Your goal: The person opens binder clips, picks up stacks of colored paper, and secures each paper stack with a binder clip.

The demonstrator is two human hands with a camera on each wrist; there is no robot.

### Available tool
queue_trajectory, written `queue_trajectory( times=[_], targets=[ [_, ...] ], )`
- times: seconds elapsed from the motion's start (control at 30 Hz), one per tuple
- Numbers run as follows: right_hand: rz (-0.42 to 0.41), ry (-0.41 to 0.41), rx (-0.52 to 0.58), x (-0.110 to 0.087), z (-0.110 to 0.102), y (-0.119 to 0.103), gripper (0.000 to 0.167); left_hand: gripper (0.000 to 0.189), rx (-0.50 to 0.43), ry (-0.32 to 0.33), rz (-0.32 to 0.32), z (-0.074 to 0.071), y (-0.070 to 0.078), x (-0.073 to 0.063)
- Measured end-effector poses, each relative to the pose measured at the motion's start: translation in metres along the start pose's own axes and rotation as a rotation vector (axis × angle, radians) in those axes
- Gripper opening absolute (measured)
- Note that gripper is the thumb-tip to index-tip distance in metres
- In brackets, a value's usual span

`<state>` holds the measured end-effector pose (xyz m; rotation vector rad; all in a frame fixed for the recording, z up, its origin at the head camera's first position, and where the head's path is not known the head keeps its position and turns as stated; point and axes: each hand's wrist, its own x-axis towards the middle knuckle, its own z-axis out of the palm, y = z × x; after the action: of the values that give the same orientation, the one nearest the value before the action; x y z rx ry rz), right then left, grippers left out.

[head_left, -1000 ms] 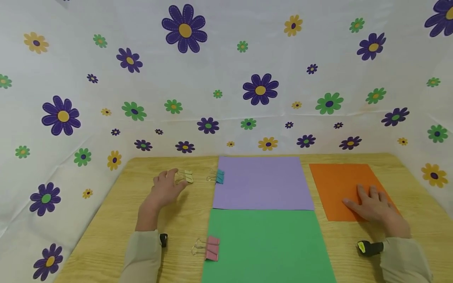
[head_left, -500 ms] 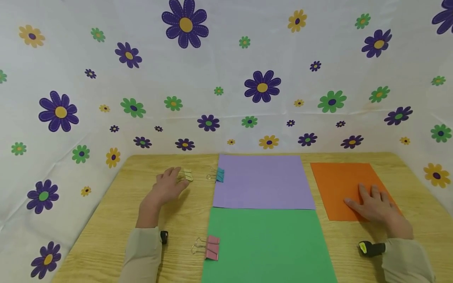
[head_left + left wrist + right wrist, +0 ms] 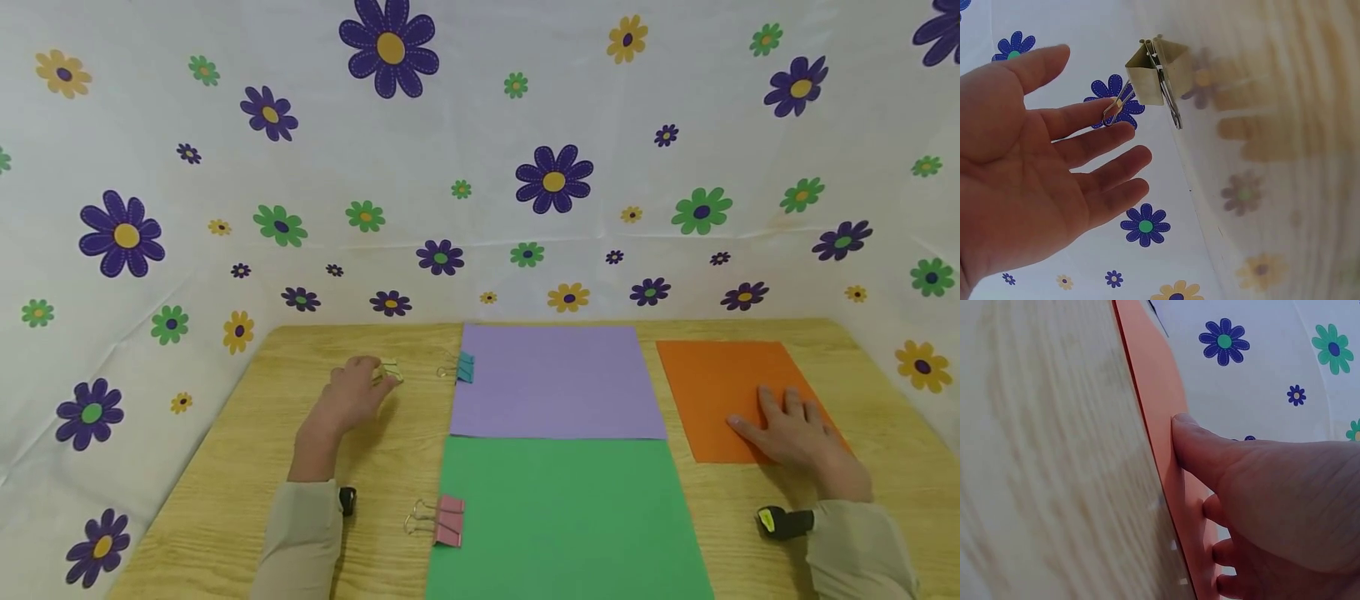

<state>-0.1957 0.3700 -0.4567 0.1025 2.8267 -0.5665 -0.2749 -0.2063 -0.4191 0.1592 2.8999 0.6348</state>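
In the head view my left hand (image 3: 351, 393) is at a pale yellow binder clip (image 3: 392, 371) on the left side of the table. The left wrist view shows the thumb apart from this binder clip (image 3: 1159, 72), with the index fingertip at one of its wire handles; firm contact cannot be told. My right hand (image 3: 798, 433) rests on an orange sheet of paper (image 3: 720, 383), fingers spread. Seen from the right wrist, its thumb and fingertips press on the orange sheet (image 3: 1154, 381).
A purple sheet (image 3: 555, 383) lies above a green sheet (image 3: 562, 517) mid-table. On their left edges sit a blue binder clip (image 3: 466, 367) and a pink binder clip (image 3: 450, 521). Behind the wooden table (image 3: 225, 492) hangs a white flowered cloth (image 3: 480, 125).
The left hand's fingers have bent a little more over the yellow binder clip, which has shifted slightly left toward the hand. The right hand stays on the orange sheet. The head view has tilted slightly.
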Motion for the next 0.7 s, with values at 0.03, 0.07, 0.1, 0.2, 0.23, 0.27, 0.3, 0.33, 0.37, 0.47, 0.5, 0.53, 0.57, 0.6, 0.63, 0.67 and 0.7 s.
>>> queue_trajectory(
  times=[0.03, 0.07, 0.1, 0.2, 0.23, 0.27, 0.3, 0.33, 0.37, 0.47, 0.5, 0.53, 0.57, 0.6, 0.63, 0.67, 0.7],
  targets=[
    [-0.001, 0.001, -0.001, 0.0001, 0.0002, 0.0005, 0.097, 0.057, -0.003, 0.008, -0.001, -0.0004, 0.0002, 0.0002],
    [-0.001, 0.002, -0.002, 0.0003, 0.0003, 0.0009, 0.097, 0.055, -0.007, 0.018, -0.004, -0.0009, 0.0005, 0.0002],
    [-0.003, 0.004, -0.004, 0.0005, 0.0005, 0.0013, 0.097, 0.054, -0.014, 0.025, -0.008, -0.0015, 0.0005, 0.0001],
    [-0.004, 0.010, -0.015, 0.0011, 0.0005, 0.0023, 0.096, 0.045, -0.041, 0.054, -0.024, -0.0031, 0.0007, -0.0009],
    [-0.004, 0.010, -0.017, 0.0013, 0.0008, 0.0025, 0.096, 0.042, -0.051, 0.063, -0.033, -0.0033, 0.0002, -0.0015],
    [-0.003, 0.012, -0.022, 0.0014, 0.0012, 0.0024, 0.097, 0.039, -0.055, 0.077, -0.040, -0.0037, -0.0003, -0.0019],
    [-0.004, 0.012, -0.024, 0.0016, 0.0014, 0.0026, 0.096, 0.034, -0.054, 0.093, -0.048, -0.0040, -0.0006, -0.0022],
    [-0.003, 0.011, -0.022, 0.0017, 0.0015, 0.0026, 0.097, 0.030, -0.051, 0.108, -0.054, -0.0043, -0.0010, -0.0022],
    [-0.002, 0.010, -0.024, 0.0017, 0.0017, 0.0025, 0.097, 0.027, -0.048, 0.119, -0.061, -0.0046, -0.0012, -0.0024],
    [-0.007, 0.010, -0.027, 0.0012, 0.0016, 0.0022, 0.097, 0.018, -0.022, 0.146, -0.063, -0.0053, -0.0012, -0.0025],
    [-0.006, 0.009, -0.025, 0.0011, 0.0013, 0.0020, 0.097, 0.015, -0.019, 0.150, -0.060, -0.0055, -0.0007, -0.0028],
    [-0.005, 0.008, -0.023, 0.0009, 0.0010, 0.0017, 0.097, 0.014, -0.018, 0.152, -0.055, -0.0055, -0.0003, -0.0030],
    [-0.008, 0.009, -0.024, 0.0007, 0.0008, 0.0016, 0.096, 0.014, -0.019, 0.152, -0.051, -0.0055, 0.0002, -0.0034],
    [-0.012, 0.007, -0.021, 0.0005, 0.0009, 0.0018, 0.096, 0.015, -0.022, 0.150, -0.046, -0.0055, 0.0006, -0.0038],
    [-0.011, 0.005, -0.023, 0.0004, 0.0006, 0.0014, 0.096, 0.017, -0.026, 0.148, -0.044, -0.0053, 0.0009, -0.0041],
    [-0.012, 0.002, -0.018, 0.0002, 0.0004, 0.0011, 0.095, 0.020, -0.032, 0.143, -0.043, -0.0053, 0.0013, -0.0044],
    [-0.013, 0.001, -0.018, -0.0001, 0.0001, 0.0011, 0.095, 0.023, -0.035, 0.139, -0.043, -0.0055, 0.0018, -0.0049]
  ],
)
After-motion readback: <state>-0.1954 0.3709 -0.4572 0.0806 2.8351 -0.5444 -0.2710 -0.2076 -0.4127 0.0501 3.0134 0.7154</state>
